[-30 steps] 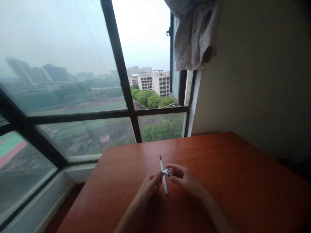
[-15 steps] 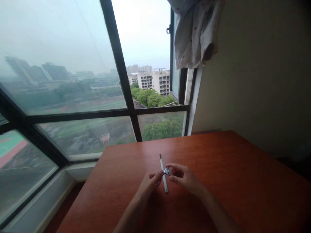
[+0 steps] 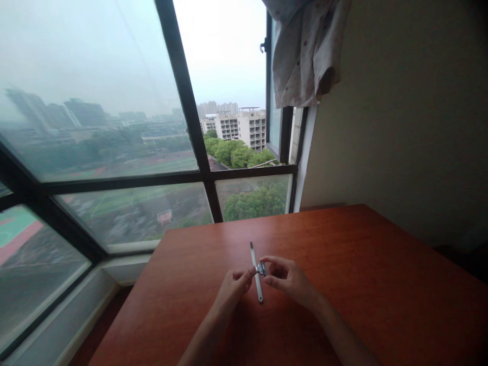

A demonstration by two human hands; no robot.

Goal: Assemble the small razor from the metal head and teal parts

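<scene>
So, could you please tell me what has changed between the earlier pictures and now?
The razor-like metal tool appears to have turned slightly: its handle, which showed slanting toward the person below the left thumb, is now mostly hidden by the left hand. Nothing was visibly taken hold of or let go. The right hand stays at the tool's head, and the white strip still lies on the table.

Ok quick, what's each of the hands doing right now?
Left hand: closed, holding the T-shaped metal tool by its handle.
Right hand: closed, pinching the head of that same tool.
</scene>
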